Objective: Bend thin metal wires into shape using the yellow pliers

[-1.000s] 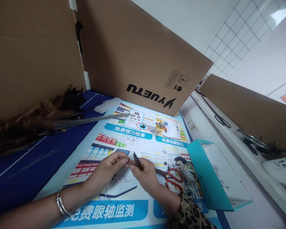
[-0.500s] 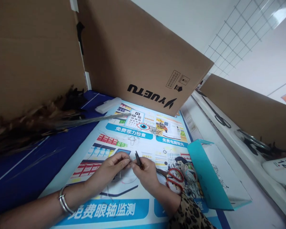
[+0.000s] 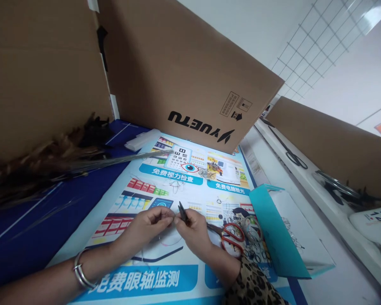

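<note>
Over the printed sheet, my left hand is closed in a pinch with its fingertips close to my right thumb. Whatever is between those fingers is too small to make out. My right hand is wrapped round a small dark tool with pointed tips, the points sticking up past the fingers. Its exact kind is partly hidden by the hand. To the right of my right wrist lie red-handled scissors, next to a loose coil of thin wire and a tangle of small dark loops.
A long bundle of thin pale strands runs from brown and black feather-like pieces at left. A white plastic case lies behind. The teal box stands at right, cardboard panels at the back. Wire scraps dot the sheet.
My left hand has shifted slightly, its fingers more curled now near my right thumb. My right hand keeps its hold on the dark tool. The view has moved a little.
</note>
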A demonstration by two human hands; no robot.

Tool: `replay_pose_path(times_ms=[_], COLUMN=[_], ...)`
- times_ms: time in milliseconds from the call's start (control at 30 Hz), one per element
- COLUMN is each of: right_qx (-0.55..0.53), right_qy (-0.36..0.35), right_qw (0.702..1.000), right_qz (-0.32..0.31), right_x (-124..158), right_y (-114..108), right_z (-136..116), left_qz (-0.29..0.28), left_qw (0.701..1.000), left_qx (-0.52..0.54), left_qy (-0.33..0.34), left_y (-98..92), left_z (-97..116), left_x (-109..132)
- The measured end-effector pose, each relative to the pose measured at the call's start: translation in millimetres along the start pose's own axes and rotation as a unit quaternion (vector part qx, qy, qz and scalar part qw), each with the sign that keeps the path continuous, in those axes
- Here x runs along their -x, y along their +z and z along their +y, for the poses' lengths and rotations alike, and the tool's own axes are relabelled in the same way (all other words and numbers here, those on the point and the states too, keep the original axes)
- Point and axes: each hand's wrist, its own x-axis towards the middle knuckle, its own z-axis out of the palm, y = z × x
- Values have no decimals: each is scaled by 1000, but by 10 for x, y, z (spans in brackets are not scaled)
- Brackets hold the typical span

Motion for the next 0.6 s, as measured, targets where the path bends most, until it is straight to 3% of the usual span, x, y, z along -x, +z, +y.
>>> replay_pose_path(times_ms=[367,600], right_qx=[-54,57], right_qy=[2,-70], right_qw=[998,991], right_qz=[-32,-101], right_x=[-27,-125], right_y=[-176,-401], right_z=[43,-38], left_qz=[57,37], left_qw=[998,998], left_qx=[38,56], left_qy=[-15,-8], left_y=[-28,-40], left_z=[71,82], left_x=[22,49])
